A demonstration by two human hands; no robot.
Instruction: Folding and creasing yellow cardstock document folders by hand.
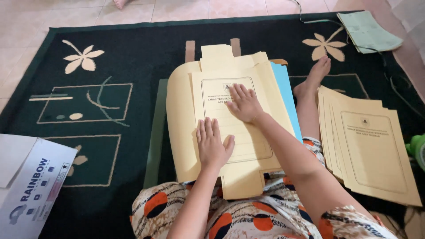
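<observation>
Dark green rug (pixel 133 62) underlies everything. Finished tan folder stack (pixel 372 146) sits at 3 o'clock (within reach). Unfolded tan folder (pixel 186 115) lies centre on the lap; left hand (pixel 213 145) and right hand (pixel 244 104), fingers spread flat, grasping nothing, press it down to crease.

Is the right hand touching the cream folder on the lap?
Touching. The head view shows the right hand lying flat, palm down, on the cream folder, no gap beneath it; the left hand presses there too.
</observation>
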